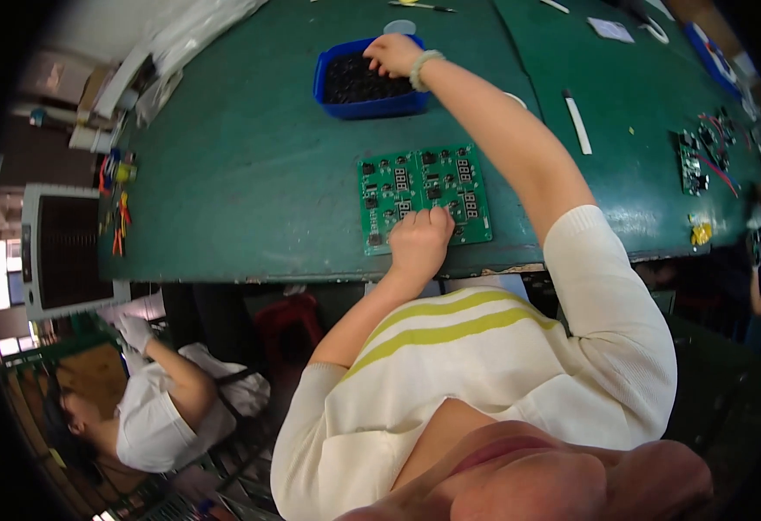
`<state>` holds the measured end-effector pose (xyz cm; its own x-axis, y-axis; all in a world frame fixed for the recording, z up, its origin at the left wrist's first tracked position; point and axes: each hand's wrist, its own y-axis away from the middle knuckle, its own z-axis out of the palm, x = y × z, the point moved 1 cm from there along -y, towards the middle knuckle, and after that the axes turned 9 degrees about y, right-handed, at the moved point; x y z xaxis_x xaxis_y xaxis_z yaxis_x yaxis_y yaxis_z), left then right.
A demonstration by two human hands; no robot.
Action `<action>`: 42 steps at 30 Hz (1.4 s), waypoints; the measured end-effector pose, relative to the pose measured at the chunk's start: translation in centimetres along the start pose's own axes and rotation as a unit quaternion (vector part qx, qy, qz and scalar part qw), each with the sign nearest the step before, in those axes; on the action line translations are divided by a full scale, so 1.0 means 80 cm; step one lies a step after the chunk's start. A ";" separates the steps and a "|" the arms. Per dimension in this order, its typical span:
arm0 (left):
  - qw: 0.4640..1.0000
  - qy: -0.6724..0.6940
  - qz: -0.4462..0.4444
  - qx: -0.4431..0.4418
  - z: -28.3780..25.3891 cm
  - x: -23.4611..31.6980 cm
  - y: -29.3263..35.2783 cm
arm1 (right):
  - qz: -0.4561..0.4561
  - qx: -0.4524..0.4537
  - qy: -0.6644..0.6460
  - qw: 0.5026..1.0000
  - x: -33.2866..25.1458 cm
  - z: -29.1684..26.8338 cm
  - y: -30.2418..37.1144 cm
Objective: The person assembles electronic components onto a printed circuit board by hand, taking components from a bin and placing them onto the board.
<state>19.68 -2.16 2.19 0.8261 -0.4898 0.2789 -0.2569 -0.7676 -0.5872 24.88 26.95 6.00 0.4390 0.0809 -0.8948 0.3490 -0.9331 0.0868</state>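
A green circuit board (382, 178) with several digit displays and small black parts lies near the table's front edge. Over its lower middle rests my left hand (422, 239), fingers curled down onto the board; whatever is under the fingertips is hidden. Beyond the board stands a blue plastic bin (378, 109) full of small black parts (354, 80). My right hand (393, 56), with a pale beaded bracelet at the wrist, reaches over the bin's far right side. Its fingers are drawn together at the parts, and anything between them is too small to make out.
The green table (250, 174) carries a white-handled tool (576, 122) at right and wired circuit boards (701, 156) farther right. Pliers (121, 221) lie at the left edge, beside a monitor (68, 252). A person with a white glove (135, 332) sits at lower left.
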 end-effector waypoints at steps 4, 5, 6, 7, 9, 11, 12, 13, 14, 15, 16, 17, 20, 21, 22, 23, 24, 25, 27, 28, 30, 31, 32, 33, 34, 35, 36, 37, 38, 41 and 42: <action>1.000 -0.008 -0.007 0.009 0.004 -0.015 -0.011 | 0.059 0.053 -0.192 0.978 0.020 -0.006 -0.019; 1.000 -0.011 -0.012 0.009 0.005 -0.019 -0.012 | 0.059 0.047 -0.192 0.978 0.016 -0.004 -0.017; 1.000 -0.012 -0.016 0.011 0.005 -0.023 -0.014 | 0.117 0.068 -0.277 0.951 0.013 -0.005 -0.015; 1.000 -0.014 -0.020 0.014 0.004 -0.028 -0.016 | 0.174 0.089 -0.358 0.913 0.010 -0.005 -0.014; 0.999 0.013 -0.034 0.001 -0.003 -0.034 -0.021 | 0.187 0.089 -0.399 0.893 0.006 -0.005 -0.010; 0.993 0.094 -0.073 -0.020 -0.011 -0.041 -0.028 | 0.198 0.062 -0.458 0.864 0.005 -0.008 -0.009; 0.993 0.095 -0.071 -0.020 -0.015 -0.044 -0.034 | 0.197 0.064 -0.458 0.864 0.008 -0.008 -0.009; 0.944 0.277 -0.181 0.005 -0.017 -0.052 -0.042 | 0.188 0.042 -0.480 0.856 0.010 -0.008 -0.009; 0.850 0.444 -0.284 0.030 -0.020 -0.061 -0.051 | 0.178 0.018 -0.501 0.847 0.007 -0.007 -0.007; 0.689 0.622 -0.371 0.036 -0.025 -0.075 -0.060 | 0.186 0.016 -0.520 0.834 0.005 -0.007 -0.004; 0.483 0.759 -0.435 0.037 -0.030 -0.094 -0.072 | 0.185 0.020 -0.521 0.833 0.004 -0.009 0.000; 0.334 0.862 -0.380 0.020 -0.017 -0.137 -0.067 | 0.174 0.003 -0.552 0.815 -0.011 -0.002 0.007; 0.294 0.814 -0.464 0.188 -0.018 -0.126 -0.122 | 0.100 -0.035 -0.584 0.805 -0.044 0.010 0.045; 0.250 0.837 -0.448 0.190 -0.013 -0.128 -0.129 | 0.067 -0.043 -0.579 0.811 -0.057 0.018 0.065; 0.230 0.832 -0.465 0.195 -0.012 -0.119 -0.140 | 0.035 -0.050 -0.574 0.816 -0.066 0.028 0.086; 0.210 0.831 -0.468 0.213 -0.014 -0.108 -0.146 | 0.026 -0.035 -0.577 0.816 -0.075 0.042 0.107; 0.189 0.830 -0.470 0.233 -0.014 -0.102 -0.152 | 0.015 -0.020 -0.579 0.815 -0.083 0.053 0.124; 0.189 0.855 -0.411 0.254 -0.003 -0.110 -0.149 | 0.024 -0.022 -0.581 0.813 -0.082 0.063 0.136; 0.181 0.857 -0.415 0.245 0.001 -0.099 -0.145 | -0.017 0.005 -0.568 0.823 -0.067 0.067 0.151; 0.175 0.860 -0.416 0.237 0.002 -0.095 -0.143 | -0.042 0.020 -0.561 0.826 -0.062 0.067 0.155; 0.205 0.848 -0.435 0.221 0.001 -0.090 -0.135 | -0.045 0.034 -0.557 0.828 -0.057 0.069 0.166; 0.197 0.836 -0.456 0.232 0.003 -0.093 -0.129 | -0.054 0.047 -0.552 0.831 -0.056 0.069 0.171; 0.188 0.824 -0.477 0.240 0.005 -0.094 -0.124 | -0.050 0.050 -0.552 0.831 -0.056 0.070 0.176; 0.187 0.817 -0.486 0.246 0.005 -0.095 -0.119 | -0.037 0.057 -0.584 0.809 -0.057 0.071 0.179; 0.184 0.817 -0.489 0.243 0.005 -0.099 -0.113 | -0.025 0.064 -0.615 0.785 -0.057 0.072 0.181; 0.158 0.821 -0.493 0.240 -0.002 -0.097 -0.114 | -0.022 0.056 -0.665 0.745 -0.054 0.071 0.178; 0.131 0.825 -0.496 0.237 -0.007 -0.091 -0.116 | -0.020 0.060 -0.664 0.745 -0.050 0.066 0.180; 0.116 0.800 -0.530 0.255 -0.011 -0.083 -0.115 | 0.004 0.057 -0.695 0.717 -0.044 0.056 0.182; 0.116 0.800 -0.531 0.256 -0.011 -0.093 -0.105 | 0.028 0.050 -0.726 0.686 -0.046 0.049 0.187; 0.197 0.818 -0.513 0.167 -0.023 -0.133 -0.077 | 0.032 -0.004 -0.658 0.753 -0.018 0.021 0.201; 0.220 0.831 -0.490 0.142 -0.032 -0.143 -0.071 | 0.052 -0.017 -0.625 0.779 -0.012 0.011 0.207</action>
<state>10.39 6.76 4.32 -0.9714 0.1977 0.1313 -0.1271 -0.9004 0.4161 29.52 11.08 7.91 -0.6748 -0.4179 -0.6083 0.3960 -0.9005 0.1794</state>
